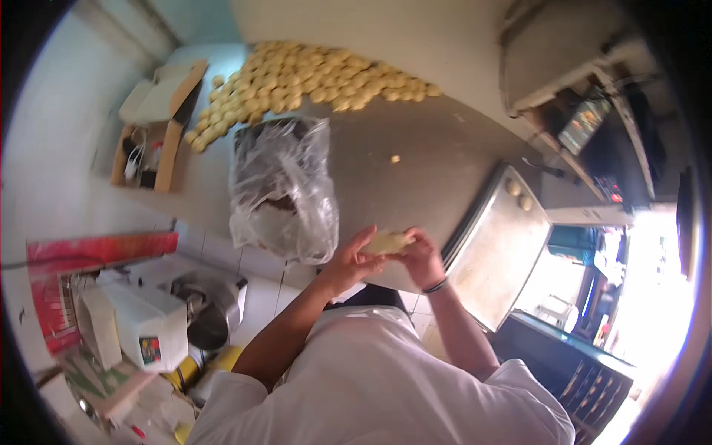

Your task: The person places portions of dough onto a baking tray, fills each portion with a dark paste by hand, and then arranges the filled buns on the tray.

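Both hands meet over the near edge of a grey counter. My left hand and my right hand together pinch a flat, pale yellow piece of dough between the fingers. A dark band circles my right wrist. Just left of my hands stands a crumpled clear plastic bag with a dark mass inside. To the right lies a metal baking tray bearing two small dough rounds at its far end.
Many yellow dough balls are heaped at the counter's far side, one stray crumb mid-counter. An open cardboard box sits far left. A white stand mixer with steel bowl stands lower left. An oven is at right.
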### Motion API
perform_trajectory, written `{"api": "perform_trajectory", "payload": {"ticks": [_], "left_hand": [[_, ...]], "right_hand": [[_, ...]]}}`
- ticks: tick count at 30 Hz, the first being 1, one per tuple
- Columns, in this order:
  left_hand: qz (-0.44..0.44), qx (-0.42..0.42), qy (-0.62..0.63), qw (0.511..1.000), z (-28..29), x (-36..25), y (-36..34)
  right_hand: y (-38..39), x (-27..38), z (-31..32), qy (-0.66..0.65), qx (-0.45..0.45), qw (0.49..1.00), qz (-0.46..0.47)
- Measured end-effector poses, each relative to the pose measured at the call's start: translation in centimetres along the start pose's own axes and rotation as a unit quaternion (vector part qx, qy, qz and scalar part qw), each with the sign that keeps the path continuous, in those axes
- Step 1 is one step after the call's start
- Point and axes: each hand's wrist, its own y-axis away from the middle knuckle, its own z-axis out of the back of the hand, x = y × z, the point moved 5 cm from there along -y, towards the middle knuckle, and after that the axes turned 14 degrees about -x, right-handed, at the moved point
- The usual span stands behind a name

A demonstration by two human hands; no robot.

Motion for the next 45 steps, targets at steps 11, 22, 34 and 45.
{"api": "perform_trajectory", "payload": {"ticks": [11, 22, 34, 45], "left_hand": [[-0.03, -0.025, -0.037, 0.999, 2.0, -4.0, -4.7], [-0.302, -0.108, -0.212, 0.923, 11.0, -4.2, 0.4], [-0.503, -0.217, -0.606, 0.577, 14.0, -2.5, -3.4], [-0.421, -0.166, -0.658, 0.602, 14.2, 0.3, -6.5]], "right_hand": [[9.8, 13.3, 11.5, 0.064, -0.239, 0.918, 0.311], [8.0, 3.7, 4.1, 0.337, -0.131, 0.878, 0.313], [1.9, -4.0, 4.3, 0.673, -0.033, 0.56, 0.482], [3.2, -2.5, 2.7, 0.722, 0.012, 0.475, 0.503]]}}
